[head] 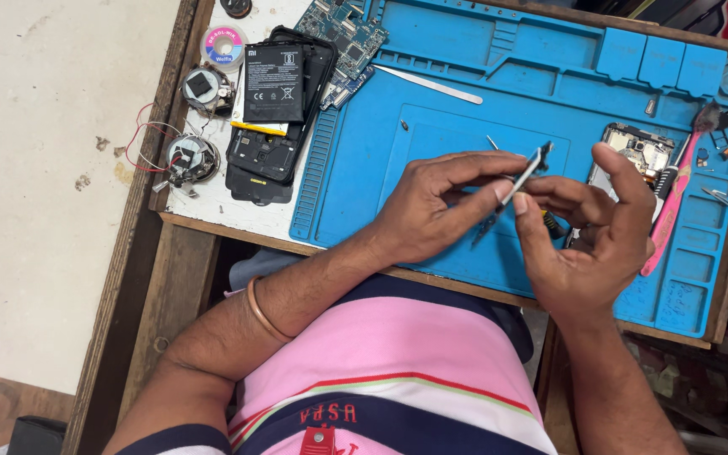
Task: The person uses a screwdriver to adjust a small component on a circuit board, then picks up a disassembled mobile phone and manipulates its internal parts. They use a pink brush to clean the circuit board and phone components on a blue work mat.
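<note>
My left hand point(436, 206) pinches a small thin dark part point(526, 173), seen edge-on, between thumb and forefinger above the blue work mat point(465, 84). My right hand point(587, 232) meets it from the right, thumb against the same part, fingers spread; a dark tool handle point(553, 224) shows under its fingers. An opened phone body point(640, 152) lies on the mat just behind my right hand.
A black phone battery point(273, 82) rests on a stack of phone back covers point(273, 156) at the left. A circuit board point(343, 34), a metal pry tool point(427, 84), a pink-handled tool point(674, 202), a solder wick reel point(222, 46) and two round speakers with wires point(191, 158) lie around.
</note>
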